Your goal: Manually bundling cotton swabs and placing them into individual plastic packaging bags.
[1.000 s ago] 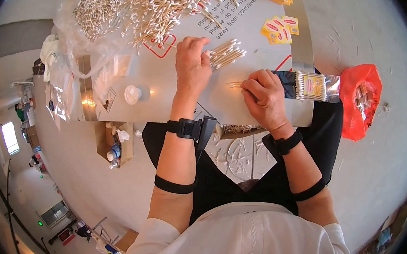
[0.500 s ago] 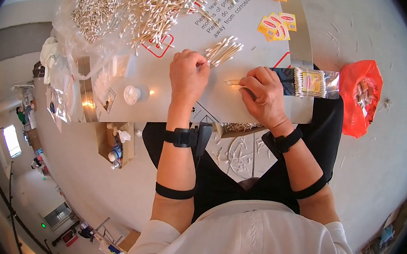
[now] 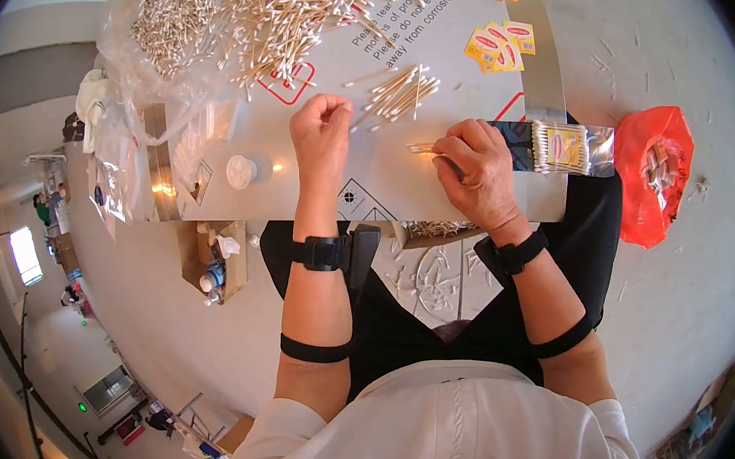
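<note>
My right hand (image 3: 477, 169) is closed around a few cotton swabs, whose tips (image 3: 420, 148) poke out on its left side. Just right of its knuckles lies a clear packet of cotton swabs (image 3: 561, 149) with a yellow card, over a dark strip. My left hand (image 3: 321, 137) is raised left of a small loose bundle of cotton swabs (image 3: 404, 93), thumb and forefinger pinched together. Whatever sits between those fingertips, if anything, is too small to make out. One single swab (image 3: 370, 77) rests beside the bundle, slanting away from it.
A big heap of cotton swabs (image 3: 277, 22) spreads from a clear plastic bag (image 3: 120, 38) at the far left. Yellow cards (image 3: 500, 48) lie at the far right. A small white cup (image 3: 240, 171) stands near the front edge. Right of the table is a red bag (image 3: 647, 217).
My left hand has drawn back leftward from the swab bundle, and some swabs around the bundle now lie apart from it. My right hand stays in place with its swabs.
</note>
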A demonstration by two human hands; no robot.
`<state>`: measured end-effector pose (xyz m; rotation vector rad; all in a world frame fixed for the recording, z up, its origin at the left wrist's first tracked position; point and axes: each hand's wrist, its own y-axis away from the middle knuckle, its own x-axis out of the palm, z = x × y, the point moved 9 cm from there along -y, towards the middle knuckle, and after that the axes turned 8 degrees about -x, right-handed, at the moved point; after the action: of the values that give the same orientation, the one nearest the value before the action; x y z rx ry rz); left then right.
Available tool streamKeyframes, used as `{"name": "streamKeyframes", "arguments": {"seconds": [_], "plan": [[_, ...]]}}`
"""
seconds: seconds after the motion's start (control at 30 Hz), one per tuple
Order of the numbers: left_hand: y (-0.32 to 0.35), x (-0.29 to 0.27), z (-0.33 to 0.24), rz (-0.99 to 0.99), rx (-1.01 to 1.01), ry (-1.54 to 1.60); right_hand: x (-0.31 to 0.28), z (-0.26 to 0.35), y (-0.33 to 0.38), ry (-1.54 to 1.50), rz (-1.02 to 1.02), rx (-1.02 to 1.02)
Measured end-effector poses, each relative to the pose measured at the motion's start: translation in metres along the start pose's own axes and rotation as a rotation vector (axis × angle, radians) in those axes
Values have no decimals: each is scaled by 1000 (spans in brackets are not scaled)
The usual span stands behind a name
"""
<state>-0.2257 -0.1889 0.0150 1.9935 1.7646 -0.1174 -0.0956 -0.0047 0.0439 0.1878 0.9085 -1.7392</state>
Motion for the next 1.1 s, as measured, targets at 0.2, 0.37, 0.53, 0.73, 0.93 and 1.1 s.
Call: {"name": "streamKeyframes", "arguments": {"seconds": [0.2, 0.37, 0.53, 0.73, 0.93, 1.1], "plan": [[-9, 36, -56, -94, 713, -615, 2, 0, 1, 13, 10, -11], [-4, 78, -47, 73, 564, -667, 6, 1, 3, 72, 8, -38], [60, 99, -48, 81, 684, -685, -7, 0, 5, 21, -88, -5], [97, 106, -33, 26, 631, -860, -41, -32, 18, -228, -417, 322], [60, 107, -42, -16, 606, -960, -33, -34, 23, -308, -415, 400], [91, 105, -23, 144, 568, -1031, -36, -38, 32, -386, -501, 445]]}}
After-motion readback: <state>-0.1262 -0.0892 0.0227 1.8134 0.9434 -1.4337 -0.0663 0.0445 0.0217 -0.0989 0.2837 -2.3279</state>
